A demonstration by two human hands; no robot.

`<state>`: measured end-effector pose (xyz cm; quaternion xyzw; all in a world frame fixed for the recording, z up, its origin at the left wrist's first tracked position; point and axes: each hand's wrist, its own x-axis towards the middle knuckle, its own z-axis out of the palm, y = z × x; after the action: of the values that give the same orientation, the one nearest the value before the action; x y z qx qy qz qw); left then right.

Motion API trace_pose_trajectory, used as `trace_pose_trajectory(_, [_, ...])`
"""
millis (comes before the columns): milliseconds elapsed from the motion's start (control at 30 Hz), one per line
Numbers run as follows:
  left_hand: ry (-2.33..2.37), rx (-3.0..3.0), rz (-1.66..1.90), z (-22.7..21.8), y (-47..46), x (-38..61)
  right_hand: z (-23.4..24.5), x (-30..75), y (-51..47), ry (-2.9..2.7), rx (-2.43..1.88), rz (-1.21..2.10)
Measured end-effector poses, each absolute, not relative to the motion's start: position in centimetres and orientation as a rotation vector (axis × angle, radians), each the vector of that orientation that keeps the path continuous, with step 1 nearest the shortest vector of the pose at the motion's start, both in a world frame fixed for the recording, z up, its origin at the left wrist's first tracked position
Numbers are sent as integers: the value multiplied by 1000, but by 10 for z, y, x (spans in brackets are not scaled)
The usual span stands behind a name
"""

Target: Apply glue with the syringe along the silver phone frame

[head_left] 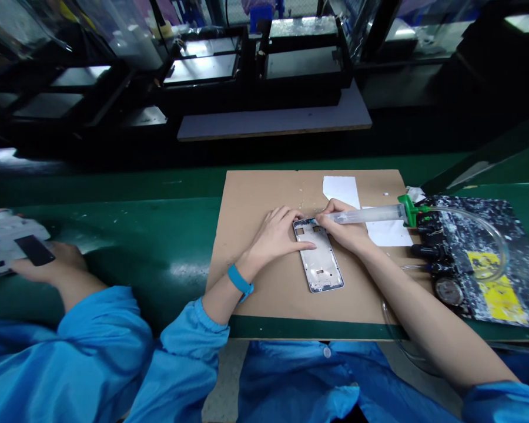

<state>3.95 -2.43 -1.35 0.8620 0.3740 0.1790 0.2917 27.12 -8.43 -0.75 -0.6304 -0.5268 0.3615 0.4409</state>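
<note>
Blue sleeves [189,352] are filling the bottom of the view. Beyond them, the phone frame [320,264] is lying flat on the cardboard mat [264,194], silvery-white, with small cut-outs showing in its plate. The left hand [275,238] is pressing on its upper left corner, fingers flat, not gripping. The right hand [346,229] is pinching the syringe [370,215] like a pen, its tip touching the frame's top edge. The dispensing is probably only getting started; whether any bead is lying along the rim cannot be told. A tube [489,226] is looping from the syringe over a spattered tray [511,235]. Far left, a co-worker's hand [66,258] is holding a pale part.
</note>
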Motion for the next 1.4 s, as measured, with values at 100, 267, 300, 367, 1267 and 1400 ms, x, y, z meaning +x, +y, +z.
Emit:
trace_pose_trajectory(100, [989, 2299, 481, -13, -25, 39, -6, 270, -84, -1306, -1580, 884])
trace_pose_trajectory(267, [995, 2298, 488, -8, -27, 39, -1, 268, -84, -1305, -1600, 867])
trace_pose_trajectory(300, [995, 2300, 489, -7, -27, 39, 1, 267, -84, -1299, -1593, 871])
trace_pose_trajectory(367, [995, 2304, 494, -7, -27, 38, 3, 266, -84, -1292, -1584, 878])
trace_pose_trajectory(1267, [1014, 2304, 495, -14, -23, 36, 10, 265, -80, -1347, -1560, 930])
trace_pose_trajectory(1400, [1016, 2286, 509, -13, -24, 36, 9, 265, -81, -1338, -1566, 955])
